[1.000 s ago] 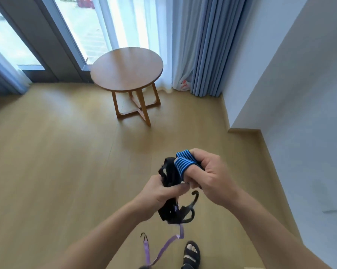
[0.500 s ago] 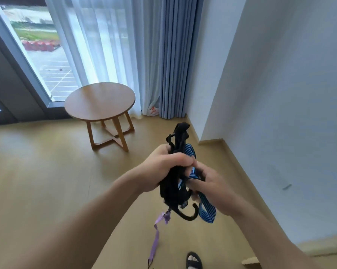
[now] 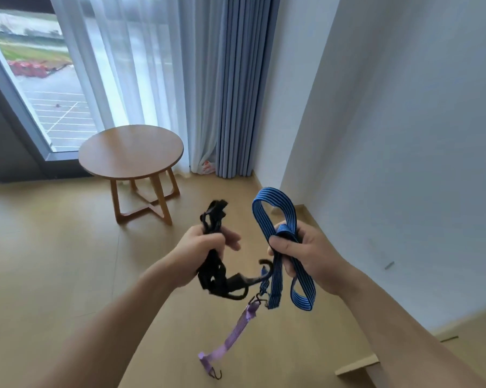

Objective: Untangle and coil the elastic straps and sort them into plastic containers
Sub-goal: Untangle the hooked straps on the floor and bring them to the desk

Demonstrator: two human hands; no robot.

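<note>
Half a second ago both hands were bunched together over one tangle; now they have pulled apart, and the blue strap [image 3: 275, 219] has come away to the right with a loop standing up above the fist. The right hand [image 3: 306, 256] is closed around that blue strap, folded lengths pinched between thumb and fingers, one loop rising above the hand and another hanging below it beside the wrist. The left hand [image 3: 199, 253] is wrapped around the black bundle [image 3: 215, 273], which sticks out above the fist and spills below it in a clump; the forefinger looks half loosened, pointing toward the other hand.

Between the two hands, low down, a black hook [image 3: 265, 268] from the bundle curls up just beside the hanging blue lengths. Just below it a small metal hook joins a purple strap [image 3: 237, 331], which dangles slantwise toward the floor [image 3: 54, 261] and ends in another hook near the bottom of the view.

Beyond the hands stands a round wooden table [image 3: 131, 152], close to the white sheer and the blue curtain [image 3: 236, 93] by the window.
</note>
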